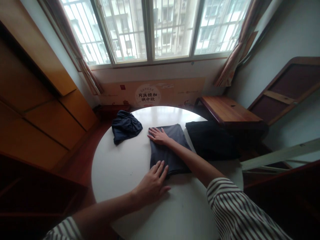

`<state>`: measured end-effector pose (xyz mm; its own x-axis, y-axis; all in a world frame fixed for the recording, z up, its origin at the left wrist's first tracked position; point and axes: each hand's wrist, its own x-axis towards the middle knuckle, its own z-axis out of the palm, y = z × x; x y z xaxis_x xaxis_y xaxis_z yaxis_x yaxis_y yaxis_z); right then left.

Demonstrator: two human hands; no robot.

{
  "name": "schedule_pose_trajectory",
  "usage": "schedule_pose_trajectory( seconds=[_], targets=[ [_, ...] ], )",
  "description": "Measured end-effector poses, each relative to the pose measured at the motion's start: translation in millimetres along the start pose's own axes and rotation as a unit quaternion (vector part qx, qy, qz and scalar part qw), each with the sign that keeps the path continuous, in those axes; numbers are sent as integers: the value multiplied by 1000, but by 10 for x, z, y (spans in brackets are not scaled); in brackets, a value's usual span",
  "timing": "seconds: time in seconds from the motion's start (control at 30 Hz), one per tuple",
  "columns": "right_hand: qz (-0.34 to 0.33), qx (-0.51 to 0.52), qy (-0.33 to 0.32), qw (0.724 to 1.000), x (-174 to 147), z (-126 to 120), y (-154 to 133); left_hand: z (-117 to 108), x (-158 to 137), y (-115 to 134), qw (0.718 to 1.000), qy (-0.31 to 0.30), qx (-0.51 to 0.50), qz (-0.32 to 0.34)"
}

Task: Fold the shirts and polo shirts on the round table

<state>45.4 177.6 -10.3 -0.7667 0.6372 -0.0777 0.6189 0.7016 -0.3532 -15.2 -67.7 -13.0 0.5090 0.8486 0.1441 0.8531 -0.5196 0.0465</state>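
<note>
A dark grey folded cloth (172, 153), probably a garment, lies flat on the round white table (117, 176). My right hand (159, 136) rests with spread fingers on its far left corner. Lower down, my left hand (153, 181) lies palm down at the near left corner, fingertips on the fabric and the thumb out over the table top. Neither hand grips anything. To the left sits a crumpled dark navy cloth (126, 126). On the right, close beside the grey one, a black folded cloth (211, 140) reaches toward the table's edge.
Beyond the table at the right stands a wooden side table (232, 110). Orange-brown cabinets (50, 116) line the left wall. A barred window (150, 30) with curtains is at the back, above a printed banner (175, 91). A pale wooden rail (280, 155) is at the right.
</note>
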Motion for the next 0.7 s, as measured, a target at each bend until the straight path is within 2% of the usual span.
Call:
schedule_pose_trajectory(
  seconds=[0.1,0.23,0.3,0.4,0.53,0.7],
  targets=[
    [11,6,1,1000,-21,-85,-11,-157,129,39,1000,-9,1,10],
    [52,-9,33,998,-219,-192,91,-384,590,-88,997,-28,-31,66],
    [86,-25,44,995,-358,-221,227,-359,848,-166,995,-7,-41,96],
    [141,-43,39,988,-523,-233,486,-182,1108,-207,990,-3,-67,127],
    [177,-55,40,982,-535,-220,733,0,1136,-136,978,-60,-113,167],
    [195,-50,46,978,-329,-259,810,-27,1001,-11,952,-83,-159,250]
  ],
)
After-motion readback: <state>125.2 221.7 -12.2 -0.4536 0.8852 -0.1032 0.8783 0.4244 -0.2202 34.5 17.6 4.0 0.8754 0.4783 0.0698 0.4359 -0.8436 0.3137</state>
